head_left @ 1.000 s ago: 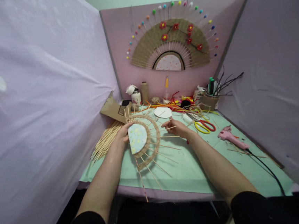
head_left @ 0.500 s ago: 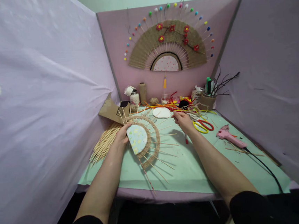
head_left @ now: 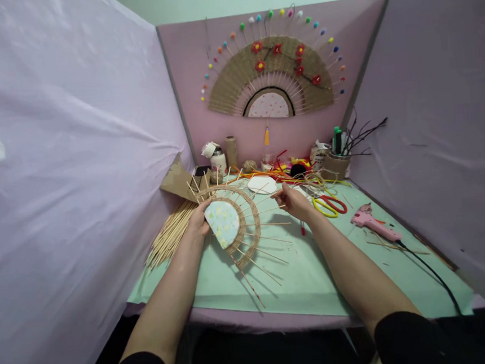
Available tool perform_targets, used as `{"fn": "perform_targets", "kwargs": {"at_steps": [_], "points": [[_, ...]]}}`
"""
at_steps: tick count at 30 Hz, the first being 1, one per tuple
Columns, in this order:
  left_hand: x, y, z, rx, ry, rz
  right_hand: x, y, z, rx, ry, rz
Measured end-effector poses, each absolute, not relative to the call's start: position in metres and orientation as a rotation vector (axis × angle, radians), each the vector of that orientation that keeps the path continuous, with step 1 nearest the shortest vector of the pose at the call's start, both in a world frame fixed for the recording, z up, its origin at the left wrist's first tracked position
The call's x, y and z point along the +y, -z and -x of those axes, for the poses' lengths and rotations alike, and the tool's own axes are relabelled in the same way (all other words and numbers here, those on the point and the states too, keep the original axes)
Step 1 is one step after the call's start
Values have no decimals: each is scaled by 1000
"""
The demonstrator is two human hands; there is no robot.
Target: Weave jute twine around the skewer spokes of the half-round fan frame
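Note:
My left hand (head_left: pixel 198 218) grips a small half-round fan (head_left: pixel 257 217) by its straight edge, holding it tilted above the table. The fan has a pale blue-green patterned centre (head_left: pixel 223 223), two woven bands of brown twine, and thin wooden sticks that radiate outward. At the fan's right side, among the stick tips, is my right hand (head_left: pixel 293 201). Its thumb and fingers are pinched together, and what lies between them is too thin to make out. One stick at the lower end (head_left: pixel 252 289) looks reddish and spotted.
Bundled wooden sticks (head_left: pixel 168 234) lie at left by torn cardboard (head_left: pixel 178 179). Scissors (head_left: pixel 329 205) and a corded pink glue gun (head_left: pixel 376 224) are at right. A white oval (head_left: pixel 262 185), coloured strands and jars line the back. A large decorated fan (head_left: pixel 267 72) hangs above.
The fan has turned slightly, its lower end swinging to the right. My right hand has shifted a little left and down, and its fingers have changed position at the stick tips.

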State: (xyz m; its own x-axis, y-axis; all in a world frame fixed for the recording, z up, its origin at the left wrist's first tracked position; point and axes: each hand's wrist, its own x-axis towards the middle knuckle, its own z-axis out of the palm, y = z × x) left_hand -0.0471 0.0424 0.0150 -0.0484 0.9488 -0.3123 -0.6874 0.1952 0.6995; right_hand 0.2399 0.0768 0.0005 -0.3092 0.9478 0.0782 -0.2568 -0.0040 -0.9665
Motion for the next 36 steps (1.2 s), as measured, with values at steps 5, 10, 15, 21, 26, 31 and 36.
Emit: {"fn": "perform_targets", "kwargs": {"at_steps": [5, 10, 15, 21, 26, 31, 36], "points": [[43, -14, 46, 856, -1412, -378, 72, 4, -232, -1273, -1648, 805], [41, -14, 42, 831, -1400, -351, 65, 7, -223, -1412, -1844, 809], [41, -10, 38, 836, -1329, -339, 62, 4, -225, -1483, -1820, 814], [43, -6, 35, 858, -1331, -314, 53, -3, -228, -1729, -1556, 868], [42, -8, 34, 874, -1327, -318, 54, -5, -224, -1638, -1636, 898], [41, -7, 32, 866, -1304, -360, 56, -5, -219, -1424, -1808, 787], [42, -6, 31, 882, -1320, -336, 57, -5, -220, -1435, -1772, 819]]}}
